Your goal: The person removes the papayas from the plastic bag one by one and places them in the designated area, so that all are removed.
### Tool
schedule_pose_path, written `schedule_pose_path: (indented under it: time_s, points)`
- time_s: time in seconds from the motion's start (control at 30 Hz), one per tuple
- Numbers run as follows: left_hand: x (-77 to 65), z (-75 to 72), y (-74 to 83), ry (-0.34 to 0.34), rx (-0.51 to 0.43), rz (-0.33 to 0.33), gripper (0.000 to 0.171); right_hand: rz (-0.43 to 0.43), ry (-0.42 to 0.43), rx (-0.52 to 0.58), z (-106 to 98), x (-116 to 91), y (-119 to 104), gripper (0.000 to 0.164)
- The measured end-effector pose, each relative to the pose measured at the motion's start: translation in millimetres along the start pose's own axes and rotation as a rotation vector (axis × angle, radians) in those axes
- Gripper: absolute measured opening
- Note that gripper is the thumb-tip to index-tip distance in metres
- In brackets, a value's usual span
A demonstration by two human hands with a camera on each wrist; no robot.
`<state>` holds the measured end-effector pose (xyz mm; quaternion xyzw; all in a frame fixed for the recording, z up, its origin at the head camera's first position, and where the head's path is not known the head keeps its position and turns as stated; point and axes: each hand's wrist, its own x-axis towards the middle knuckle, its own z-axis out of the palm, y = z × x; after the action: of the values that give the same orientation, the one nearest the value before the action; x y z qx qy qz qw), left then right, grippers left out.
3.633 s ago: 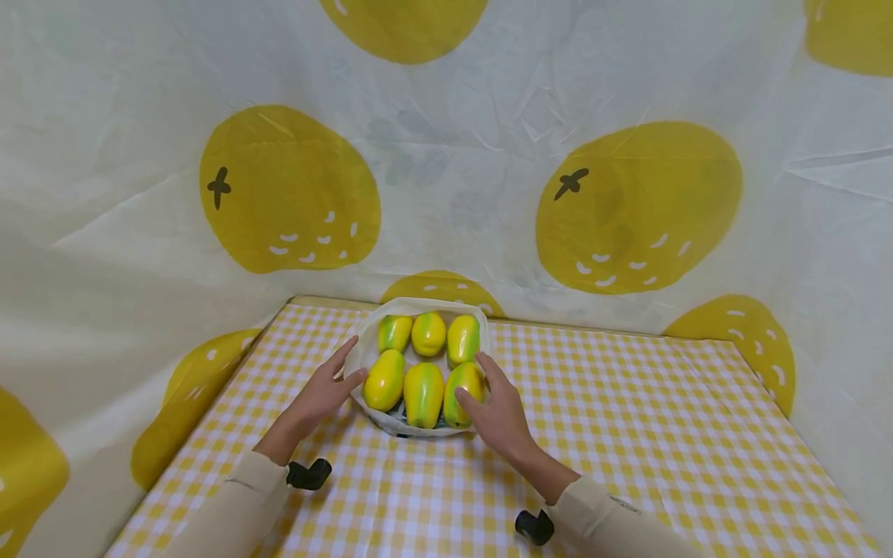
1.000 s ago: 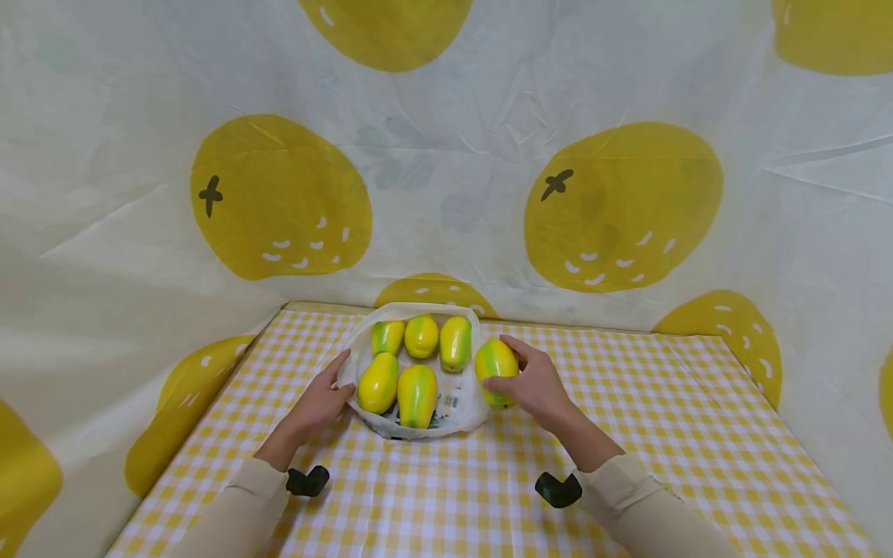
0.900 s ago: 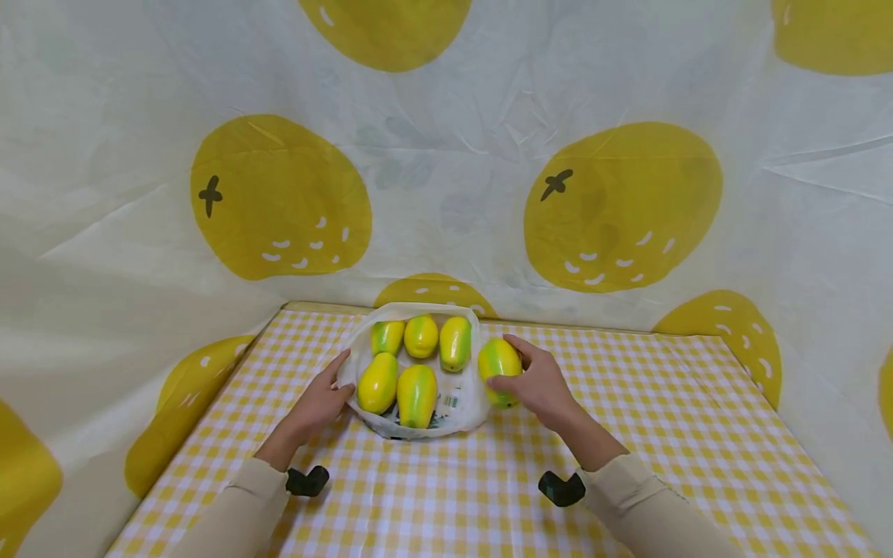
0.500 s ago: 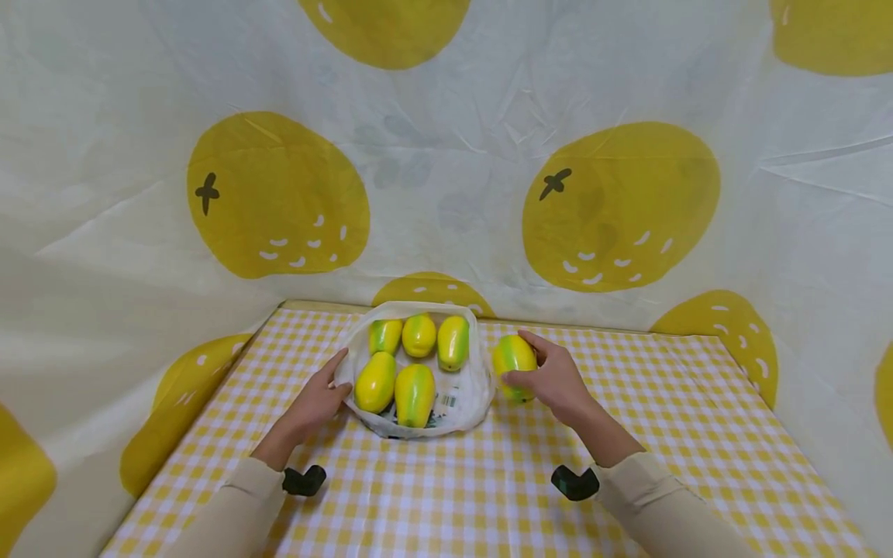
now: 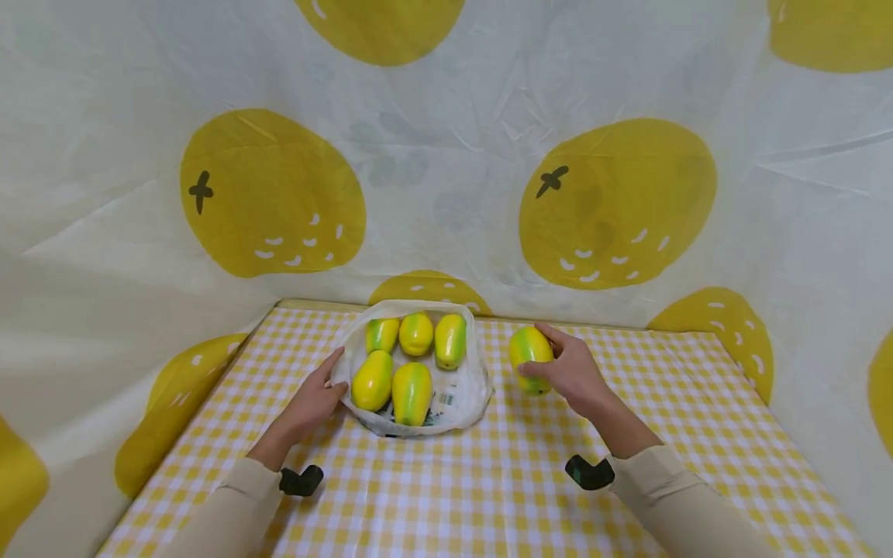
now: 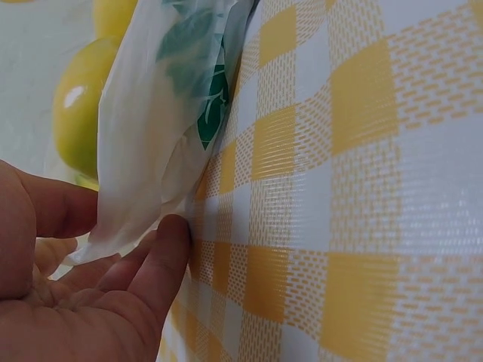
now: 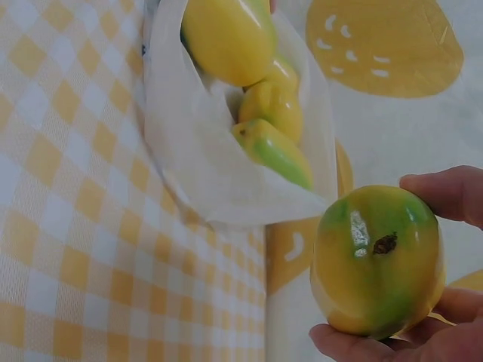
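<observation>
A white plastic bag (image 5: 469, 395) with green print lies with its mouth spread wide, and several yellow-green papayas (image 5: 412, 394) rest inside it. My left hand (image 5: 310, 407) pinches the bag's left rim; the left wrist view shows the thumb on the inner side of the thin film (image 6: 136, 151) and fingers outside. To the right of the bag, my right hand (image 5: 577, 378) grips another papaya (image 5: 529, 347) between thumb and fingers. Its dark end scar faces the camera in the right wrist view, where the held papaya (image 7: 377, 264) appears apart from the bag.
A yellow-and-white checked cloth (image 5: 670, 434) covers the table. Behind and beside it hangs a pale curtain (image 5: 439, 155) printed with large yellow fruit. The bag sits close to the table's back edge.
My right hand took the front-right papaya out of the bag and has carried it rightward, away from the rim. My left hand has gone from open beside the bag to pinching its rim.
</observation>
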<state>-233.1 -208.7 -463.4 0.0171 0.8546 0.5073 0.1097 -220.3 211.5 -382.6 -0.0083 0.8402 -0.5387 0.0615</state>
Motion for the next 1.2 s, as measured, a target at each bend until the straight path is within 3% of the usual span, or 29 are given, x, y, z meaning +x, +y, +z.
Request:
schedule_pose_path:
  time_s: [1.2]
  points:
    - [1.4,1.6,-0.6,0.008,-0.031,-0.02,0.072,0.004,0.029,-0.086,-65,2,19,0.091]
